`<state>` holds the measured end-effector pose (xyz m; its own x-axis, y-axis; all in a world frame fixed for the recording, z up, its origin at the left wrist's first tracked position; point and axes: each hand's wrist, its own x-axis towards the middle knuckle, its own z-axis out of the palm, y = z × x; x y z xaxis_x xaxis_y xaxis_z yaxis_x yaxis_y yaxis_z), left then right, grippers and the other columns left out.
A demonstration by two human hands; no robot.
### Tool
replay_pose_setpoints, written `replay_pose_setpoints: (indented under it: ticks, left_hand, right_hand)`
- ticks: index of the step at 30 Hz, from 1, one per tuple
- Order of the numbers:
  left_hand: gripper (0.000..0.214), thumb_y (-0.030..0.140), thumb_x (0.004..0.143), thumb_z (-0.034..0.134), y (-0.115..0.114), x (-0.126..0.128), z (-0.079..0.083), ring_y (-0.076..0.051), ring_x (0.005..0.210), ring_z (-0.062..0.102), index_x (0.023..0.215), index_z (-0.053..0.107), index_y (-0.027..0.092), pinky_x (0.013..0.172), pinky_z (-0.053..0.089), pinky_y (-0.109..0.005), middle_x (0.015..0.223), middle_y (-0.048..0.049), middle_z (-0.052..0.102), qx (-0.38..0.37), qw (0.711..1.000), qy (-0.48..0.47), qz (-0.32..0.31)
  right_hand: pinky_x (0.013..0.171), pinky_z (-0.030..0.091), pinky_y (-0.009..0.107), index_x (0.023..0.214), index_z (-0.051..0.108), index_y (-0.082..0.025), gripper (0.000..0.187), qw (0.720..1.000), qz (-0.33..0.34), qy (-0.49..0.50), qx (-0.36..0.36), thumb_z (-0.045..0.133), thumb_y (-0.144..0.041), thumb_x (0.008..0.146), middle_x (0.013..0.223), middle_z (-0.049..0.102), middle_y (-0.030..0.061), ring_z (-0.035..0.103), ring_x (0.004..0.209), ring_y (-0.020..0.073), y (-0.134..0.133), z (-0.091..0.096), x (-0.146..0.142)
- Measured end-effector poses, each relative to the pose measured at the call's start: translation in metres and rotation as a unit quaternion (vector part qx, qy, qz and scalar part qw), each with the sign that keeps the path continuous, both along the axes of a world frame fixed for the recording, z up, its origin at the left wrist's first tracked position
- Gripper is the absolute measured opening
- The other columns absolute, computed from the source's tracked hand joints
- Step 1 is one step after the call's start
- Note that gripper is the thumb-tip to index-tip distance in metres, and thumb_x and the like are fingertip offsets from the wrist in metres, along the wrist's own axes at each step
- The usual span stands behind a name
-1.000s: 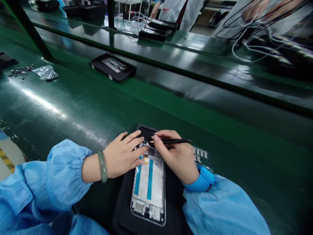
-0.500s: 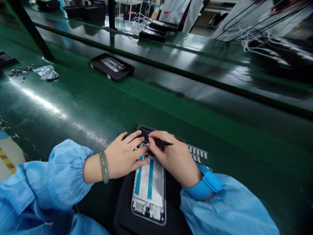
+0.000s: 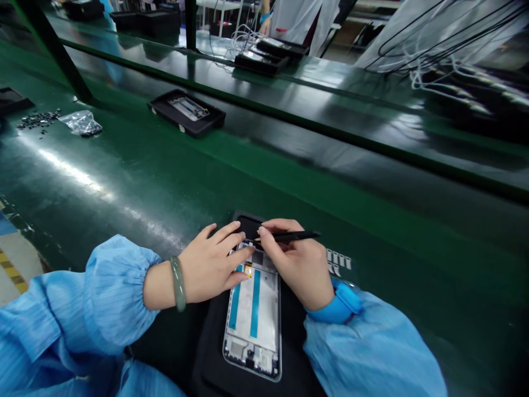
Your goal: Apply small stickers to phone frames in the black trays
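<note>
An opened phone frame (image 3: 266, 309) with two blue adhesive strips lies in a black tray (image 3: 210, 353) in front of me. My left hand (image 3: 212, 259) rests with spread fingers on the frame's upper left part, beside a small orange flex piece (image 3: 248, 269). Between thumb and fingers of my right hand (image 3: 300, 259) is a pair of black tweezers (image 3: 295, 236). Their tip points left to the top edge of the frame, close to my left fingertips. Whether the tip grips anything is too small to tell.
Right of the tray lie rows of small white pieces (image 3: 341, 259). Farther off sit another black tray (image 3: 185, 113) with a phone frame, a clear plastic bag (image 3: 81, 122) and scattered small dark parts (image 3: 38, 118). A green post (image 3: 53, 52) rises at left; cables (image 3: 450, 71) hang at the far right.
My right hand has shifted slightly right, and the tweezers have turned so that more of their length shows. My left hand stays nearly in place on the phone frame.
</note>
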<state>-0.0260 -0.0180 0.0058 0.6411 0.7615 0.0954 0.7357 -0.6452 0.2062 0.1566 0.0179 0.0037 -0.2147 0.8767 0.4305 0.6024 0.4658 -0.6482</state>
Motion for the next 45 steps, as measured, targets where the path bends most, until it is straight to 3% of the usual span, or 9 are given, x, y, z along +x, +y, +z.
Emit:
replay_pose_setpoints:
  ticks: [8, 20, 32, 39, 45]
  left_hand:
    - [0.041, 0.040, 0.091, 0.050, 0.000, 0.000, -0.001, -0.028, 0.135, 0.027, 0.127, 0.048, 0.020, 0.103, 0.035, -0.050, 0.134, -0.0089, 0.048, 0.005, 1.000, -0.004, -0.003]
    - [0.042, 0.040, 0.091, 0.050, -0.001, 0.000, -0.002, -0.027, 0.136, 0.027, 0.128, 0.047, 0.021, 0.103, 0.034, -0.050, 0.135, -0.0075, 0.048, 0.010, 1.000, -0.003, 0.000]
    - [0.043, 0.039, 0.091, 0.049, -0.001, 0.000, -0.001, -0.028, 0.136, 0.026, 0.128, 0.046, 0.019, 0.103, 0.033, -0.052, 0.136, -0.0083, 0.047, 0.007, 1.000, -0.004, 0.002]
    - [0.041, 0.040, 0.092, 0.047, -0.001, -0.001, 0.000, -0.028, 0.136, 0.026, 0.128, 0.047, 0.018, 0.104, 0.033, -0.050, 0.135, -0.0096, 0.048, -0.002, 1.000, -0.005, 0.001]
    - [0.042, 0.039, 0.092, 0.049, -0.002, 0.000, -0.001, -0.027, 0.136, 0.026, 0.129, 0.047, 0.018, 0.104, 0.033, -0.051, 0.135, -0.0093, 0.048, -0.001, 1.000, -0.005, 0.001]
  right_hand:
    - [0.057, 0.052, 0.023, 0.088, 0.059, -0.020, 0.006, 1.000, -0.007, -0.018, 0.005, 0.056, -0.026, 0.087, 0.078, 0.065, 0.0006, 0.064, 0.061, 0.0134, 0.001, 0.002, 0.004]
    - [0.058, 0.053, 0.027, 0.089, 0.059, -0.020, 0.012, 0.996, 0.010, 0.063, -0.066, 0.059, -0.032, 0.086, 0.080, 0.065, 0.0015, 0.066, 0.065, 0.0164, 0.002, -0.003, 0.006]
    - [0.062, 0.053, 0.026, 0.090, 0.061, -0.022, 0.007, 0.999, 0.037, 0.000, 0.000, 0.059, -0.028, 0.086, 0.084, 0.065, 0.0017, 0.064, 0.071, 0.0154, 0.005, -0.003, 0.004]
    - [0.059, 0.054, 0.027, 0.093, 0.060, -0.021, 0.012, 0.996, 0.017, 0.068, -0.058, 0.060, -0.031, 0.086, 0.085, 0.064, 0.0018, 0.066, 0.069, 0.0165, 0.006, -0.005, 0.009]
    - [0.058, 0.053, 0.027, 0.091, 0.061, -0.020, 0.012, 0.998, 0.033, 0.032, -0.048, 0.058, -0.031, 0.086, 0.084, 0.065, 0.0024, 0.066, 0.069, 0.0171, 0.007, -0.003, 0.012]
